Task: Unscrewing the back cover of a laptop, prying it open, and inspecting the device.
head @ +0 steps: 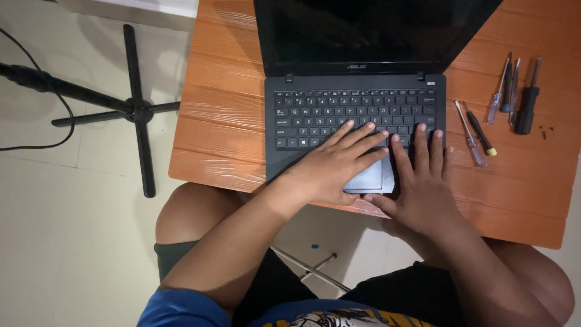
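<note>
From the head camera, looking straight down, a black laptop (354, 115) sits open on an orange bench (224, 127). Its screen is dark. It lies in the middle of the bench, with its near edge close to the bench's near edge, so the person can reach it while sitting.

The left hand (330, 166) lies flat on the laptop. Its palm covers the left part of the touchpad (370, 177) and its fingers stretch out over the lowest keys. The right hand (423, 181) lies flat just right of the touchpad, with its fingers pointing to the far side and touching the near row of keys. Both hands are spread out and grasp nothing. They only rest on the laptop, as if to hold it steady or feel it. The two hands are just beside each other, and the thumb of the right one reaches toward the left one.

On the right part of the bench lie some screwdrivers (514, 97), side by side, handy but out of the way of the hands. Two more thin ones (475, 136) lie nearer the laptop. A few tiny dark screws (546, 130) sit by the big one, well apart from the edge.

On the pale floor at the left stands a black stand (136, 109) with spread legs.
</note>
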